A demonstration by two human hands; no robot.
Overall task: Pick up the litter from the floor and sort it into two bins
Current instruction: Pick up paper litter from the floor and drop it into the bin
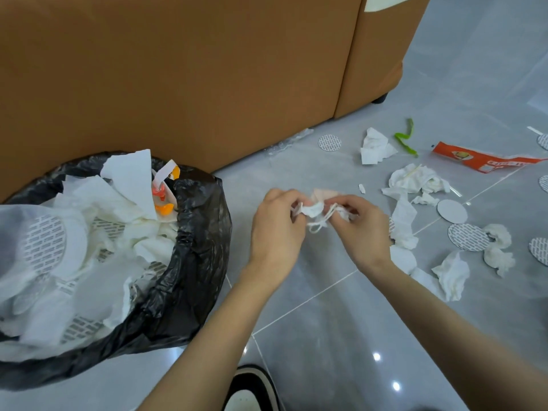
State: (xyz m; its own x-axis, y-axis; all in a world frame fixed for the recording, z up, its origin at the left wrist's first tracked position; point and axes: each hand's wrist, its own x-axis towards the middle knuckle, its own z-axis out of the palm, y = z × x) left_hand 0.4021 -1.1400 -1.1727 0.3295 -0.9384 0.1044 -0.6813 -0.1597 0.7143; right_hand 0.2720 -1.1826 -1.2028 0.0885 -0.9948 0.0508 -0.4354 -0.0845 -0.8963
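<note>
Two bare hands are held together above the grey glossy tiled floor [326, 310], just right of a round bin lined with a black plastic bag [201, 247]. A small crumpled white paper scrap with thin white strings [315, 214] is pinched between them. The fingers [280, 194] of the left hand [275, 232] are curled onto its left end, and those of the right hand [363, 232] onto its right end. The scrap is held off the floor, apart from the bin.

The bin is filled nearly to the rim with white tissue and round printed seals.

Loose litter is scattered on the floor to the right:
- crumpled white tissues [375, 146]
- a green curled strip [404, 137]
- an orange-red torn wrapper [480, 160]
- round white discs [452, 211]

A brown upholstered sofa [178, 69] is recorded behind the bin.
</note>
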